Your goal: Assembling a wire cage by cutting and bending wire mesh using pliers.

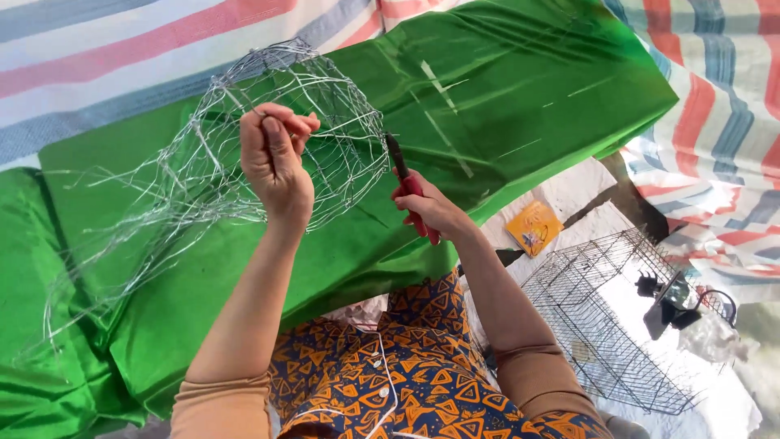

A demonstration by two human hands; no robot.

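Head view shows me my left hand (pixel 275 158) pinching a strand of the domed silver wire mesh frame (pixel 268 138) held up over the shiny green cloth (pixel 504 89), while my right hand (pixel 429 210) grips red-handled pliers (pixel 409 191) touching the frame's right edge.

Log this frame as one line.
left hand: grips wire frame | right hand: holds red pliers at frame | under: green cloth | right: wire cage
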